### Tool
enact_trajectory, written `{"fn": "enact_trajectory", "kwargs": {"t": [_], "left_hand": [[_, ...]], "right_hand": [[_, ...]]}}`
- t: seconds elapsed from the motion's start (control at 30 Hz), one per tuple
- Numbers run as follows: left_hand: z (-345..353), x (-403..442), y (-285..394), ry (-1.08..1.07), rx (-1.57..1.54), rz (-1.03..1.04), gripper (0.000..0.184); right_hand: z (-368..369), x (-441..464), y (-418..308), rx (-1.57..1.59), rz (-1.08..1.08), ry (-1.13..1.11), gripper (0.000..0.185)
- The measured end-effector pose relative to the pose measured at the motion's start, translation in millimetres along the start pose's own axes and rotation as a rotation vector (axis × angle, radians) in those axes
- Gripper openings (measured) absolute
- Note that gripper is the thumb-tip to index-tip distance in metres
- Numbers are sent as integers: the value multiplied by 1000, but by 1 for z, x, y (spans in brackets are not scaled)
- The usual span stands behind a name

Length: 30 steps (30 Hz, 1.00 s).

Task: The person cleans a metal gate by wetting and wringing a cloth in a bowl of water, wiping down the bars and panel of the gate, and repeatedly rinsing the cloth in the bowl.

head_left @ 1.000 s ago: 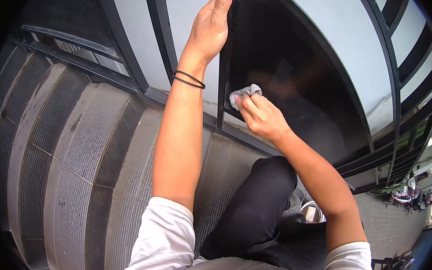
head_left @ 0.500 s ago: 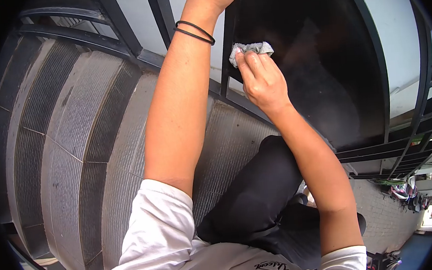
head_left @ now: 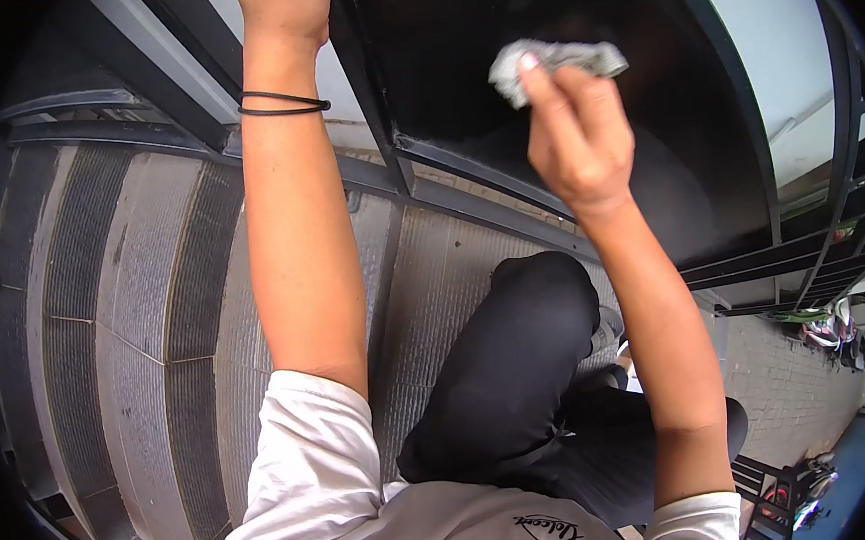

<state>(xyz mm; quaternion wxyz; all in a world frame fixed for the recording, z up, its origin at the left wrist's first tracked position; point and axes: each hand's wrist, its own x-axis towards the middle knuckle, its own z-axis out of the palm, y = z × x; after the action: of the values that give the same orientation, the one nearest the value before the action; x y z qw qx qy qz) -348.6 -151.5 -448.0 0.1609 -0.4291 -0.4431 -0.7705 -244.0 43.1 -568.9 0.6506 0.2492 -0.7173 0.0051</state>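
Observation:
A crumpled grey cloth [head_left: 593,56] is pinched in the fingers of my right hand [head_left: 584,139], slightly smeared by motion. It lies against or just in front of the glossy black panel [head_left: 439,69], on the panel's upper part in view. My left hand [head_left: 284,9] is raised at the top edge, beside the black metal frame [head_left: 364,84] of the panel. Only its heel and wrist show, with two thin black bands [head_left: 282,103] around the wrist. The fingers of that hand are out of view, so what they touch is hidden.
Ribbed grey stair steps [head_left: 156,259] descend on the left. Black railing bars [head_left: 182,62] stand beyond them. My bent knee [head_left: 545,302] is near the panel's lower edge. On the right are more black rails [head_left: 754,273] and a paved floor [head_left: 787,386].
My right hand has carried the cloth to the right and slightly up over the panel. My left hand sits farther left in view, and the whole view has shifted somewhat.

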Motion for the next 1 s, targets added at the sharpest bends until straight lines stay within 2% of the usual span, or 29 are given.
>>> {"fn": "enact_trajectory", "kwargs": {"t": [0.03, 0.07, 0.1, 0.13, 0.2, 0.27, 0.33, 0.37, 0.4, 0.43, 0.47, 0.53, 0.6, 0.63, 0.67, 0.73, 0.77, 0.8, 0.83, 0.87, 0.93, 1.0], "left_hand": [[7, -1, 3, -20, 6, -2, 68], [18, -6, 8, 63, 46, -5, 68], [24, -8, 10, 153, 83, -8, 67], [20, -7, 10, 144, 84, -12, 67], [3, -6, 11, -61, -67, -8, 66], [3, -4, 6, -92, -42, -13, 65], [0, 2, -3, 13, 30, 51, 64], [-7, -5, 7, -182, 17, 61, 63], [0, -6, 8, -198, 13, 56, 63], [10, -5, 9, -57, 66, 25, 63], [17, -4, 9, 87, 119, -8, 63], [18, -1, 11, 120, 30, 30, 63], [13, -1, 11, 220, -127, 103, 63], [10, -7, -1, 68, 160, 112, 63], [2, -7, 9, -624, -30, 104, 68], [8, -3, -3, 202, 436, 103, 78], [-4, 2, -4, 180, 514, 141, 76], [3, -4, -2, 291, 531, 67, 78], [1, -3, -3, 237, 533, 102, 77], [-3, -1, -3, 186, 534, 139, 77], [-2, -1, -2, 202, 571, 126, 79], [-5, 0, -2, 185, 542, 102, 80]], "right_hand": [[-4, -24, -17, 116, -45, -222, 23], [-6, -50, -25, 202, -148, -432, 24], [-5, -58, -25, 228, -222, -427, 23], [-5, -67, -21, 225, -214, -425, 23], [-18, -34, -9, 83, -150, -326, 24], [-28, -1, 23, -96, 18, 1, 34], [-26, 1, 19, -133, 103, 70, 36], [-26, 1, 17, -180, 179, 146, 37], [-20, -27, 16, -57, 85, 47, 32], [-23, -53, 4, 83, -9, -167, 27], [-28, -78, -6, 93, -116, -334, 26], [-34, -103, -3, 140, -143, -384, 24], [-48, -80, 8, 66, -122, -376, 24], [-57, -63, 21, -7, -41, -271, 25], [-63, -57, 29, -16, -21, -288, 25], [-63, -42, 34, -341, 301, 148, 32], [-58, -61, 34, -200, 204, 67, 27], [-52, -87, 29, -63, 110, -11, 24], [-59, -100, 14, 73, 69, -235, 17], [-58, -128, 6, 76, -17, -314, 17], [-61, -152, 11, 153, -70, -402, 19], [-75, -130, 21, 66, -18, -352, 20]]}}
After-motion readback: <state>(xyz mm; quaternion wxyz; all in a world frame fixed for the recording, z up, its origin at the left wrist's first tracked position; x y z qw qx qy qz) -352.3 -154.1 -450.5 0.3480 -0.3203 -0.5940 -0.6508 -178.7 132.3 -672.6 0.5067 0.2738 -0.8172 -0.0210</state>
